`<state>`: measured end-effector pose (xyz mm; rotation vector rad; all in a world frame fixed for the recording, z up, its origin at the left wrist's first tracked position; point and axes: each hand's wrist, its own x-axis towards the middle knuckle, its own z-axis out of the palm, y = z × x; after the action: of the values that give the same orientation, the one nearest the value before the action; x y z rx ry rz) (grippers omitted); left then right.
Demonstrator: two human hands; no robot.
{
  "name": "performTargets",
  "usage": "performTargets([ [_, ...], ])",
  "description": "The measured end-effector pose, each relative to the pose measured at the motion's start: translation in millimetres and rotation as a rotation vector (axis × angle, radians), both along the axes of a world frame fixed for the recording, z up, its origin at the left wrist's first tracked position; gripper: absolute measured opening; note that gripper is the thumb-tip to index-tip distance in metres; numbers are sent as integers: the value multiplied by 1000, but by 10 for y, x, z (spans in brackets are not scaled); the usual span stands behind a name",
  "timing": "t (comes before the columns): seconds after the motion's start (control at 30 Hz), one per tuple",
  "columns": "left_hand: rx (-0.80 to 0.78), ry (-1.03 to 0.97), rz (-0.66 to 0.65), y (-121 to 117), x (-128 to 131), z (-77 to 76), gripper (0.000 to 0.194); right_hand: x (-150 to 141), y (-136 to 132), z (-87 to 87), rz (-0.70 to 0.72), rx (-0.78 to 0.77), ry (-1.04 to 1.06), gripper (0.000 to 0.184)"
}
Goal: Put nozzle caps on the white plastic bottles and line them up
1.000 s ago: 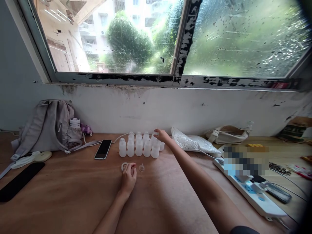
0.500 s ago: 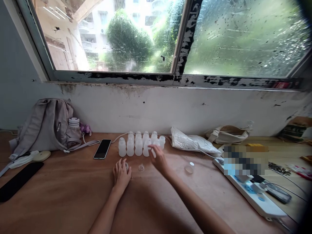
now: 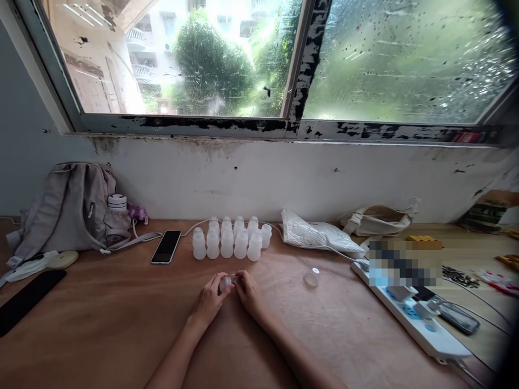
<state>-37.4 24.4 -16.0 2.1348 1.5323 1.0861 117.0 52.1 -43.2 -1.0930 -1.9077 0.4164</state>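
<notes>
Near the middle of the table, my left hand (image 3: pixel 211 296) is closed around a small translucent ring-shaped cap (image 3: pixel 225 282). Right beside it, my right hand (image 3: pixel 248 292) pinches a small clear bottle nipple (image 3: pixel 234 278), mostly hidden by the fingers. The two pieces are close together, and I cannot tell whether they touch. Beyond my hands, several small frosted white bottles (image 3: pixel 227 244) stand upright in rows, with a shorter, wide-topped white cup (image 3: pixel 266 236) at their right end. To the right lie a clear round cover (image 3: pixel 311 279) and a small white disc (image 3: pixel 315 272).
Left of the bottles lies a phone (image 3: pixel 166 247), with a grey backpack (image 3: pixel 77 208) and a black flat case (image 3: pixel 30 301) farther left. A silvery-white pouch (image 3: pixel 312 235) lies at the back. A white power strip (image 3: pixel 430 329) with cables occupies the right side.
My right hand has come back from the bottles to the clear nipple, which has left the tabletop. My left hand has lifted the ring-shaped cap and moved right to meet it.
</notes>
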Motion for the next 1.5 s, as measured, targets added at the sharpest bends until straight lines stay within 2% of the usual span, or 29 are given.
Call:
performTargets([
  [0.1,-57,-79,-70,-22,1,11,25,2,-27,40,-8,-5,59,16],
  [0.2,-61,-122,-65,-19,11,-1,25,2,-74,107,-32,-15,107,12],
  [0.43,-55,-79,-155,-52,87,-5,34,-16,-178,223,38,-107,196,9],
  [0.53,-47,-82,-142,-64,104,-13,37,-17,-197,255,83,-145,224,13],
  [0.7,-8,-50,-109,-43,88,-30,31,-19,-234,321,137,-147,188,15],
  [0.87,-16,-35,-114,-28,79,-33,35,-40,-215,270,99,-104,127,13],
  [1.1,16,-24,-109,-68,88,18,37,-56,-182,150,-56,-34,71,9],
  [1.33,6,-49,-130,-47,81,-49,39,-45,-238,234,131,-55,115,16],
  [1.5,17,-122,-147,-32,89,-76,39,-31,-217,253,126,-75,207,13],
])
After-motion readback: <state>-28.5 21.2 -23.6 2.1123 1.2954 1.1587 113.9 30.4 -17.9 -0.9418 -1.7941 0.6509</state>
